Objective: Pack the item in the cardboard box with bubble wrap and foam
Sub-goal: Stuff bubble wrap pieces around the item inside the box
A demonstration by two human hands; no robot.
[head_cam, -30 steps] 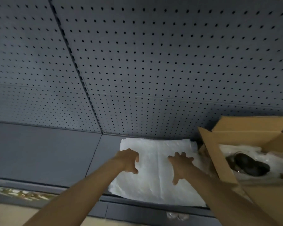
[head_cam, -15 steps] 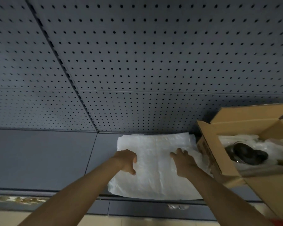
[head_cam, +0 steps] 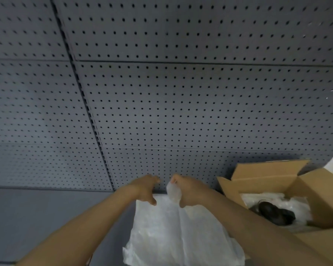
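Lifted off the grey shelf (head_cam: 37, 223) since earlier, foam sheet (head_cam: 181, 237) hangs clenched in right hand (head_cam: 188, 191); left hand (head_cam: 144, 189) released.

left arm: bare, reaching forward from lower left
left hand (head_cam: 145, 188): palm down, fingers spread, thumb hanging, gripping nothing
right arm: bare, reaching forward from lower right
right hand (head_cam: 188, 190): fingers curled shut on a bunched sheet edge
spacing: hands near, not touching
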